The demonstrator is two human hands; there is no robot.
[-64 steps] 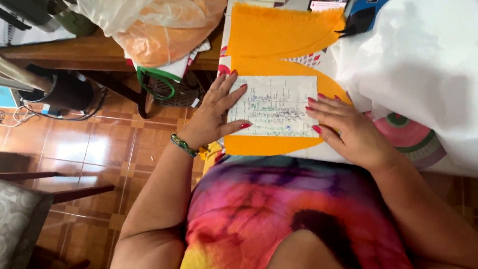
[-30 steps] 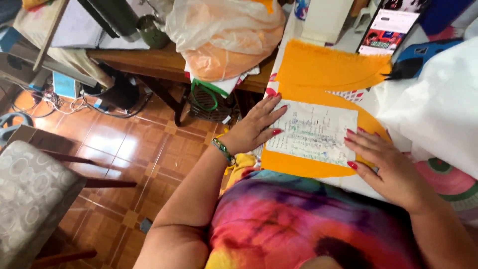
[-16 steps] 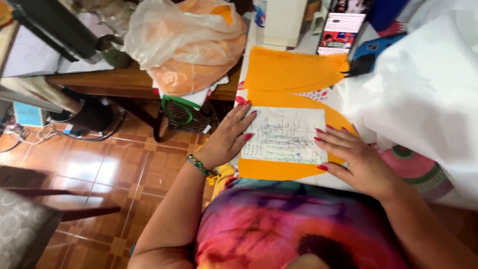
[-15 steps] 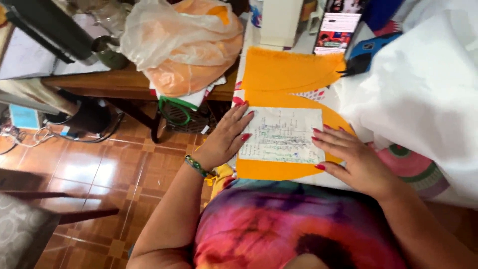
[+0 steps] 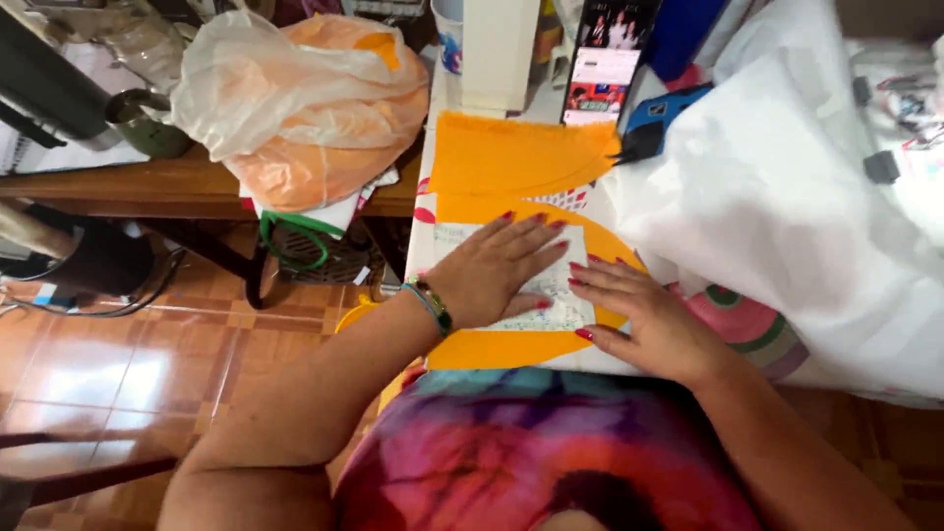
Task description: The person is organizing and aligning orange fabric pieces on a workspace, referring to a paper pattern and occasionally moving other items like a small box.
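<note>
The paper pattern piece (image 5: 551, 295), a pale printed sheet, lies flat on a rounded piece of orange fabric (image 5: 511, 349) at the near edge of the counter (image 5: 425, 236), right in front of the person. The left hand (image 5: 492, 275) rests palm-down on it with the fingers spread wide, covering most of the sheet's left and middle part. The right hand (image 5: 644, 320) lies open and flat just beside it, its fingertips touching the sheet's right edge and the orange cloth under it. Neither hand pinches anything; both press downward.

To do this well, I judge that the paper should be kept smooth, with even pressure from both palms, so that it does not creep on the fabric or lift at the corners. The edges want to stay inside the orange shape on every side.

A second orange piece (image 5: 521, 157) lies farther back, a phone (image 5: 602, 69) stands behind it, and white cloth (image 5: 787, 216) is heaped to the right.
</note>
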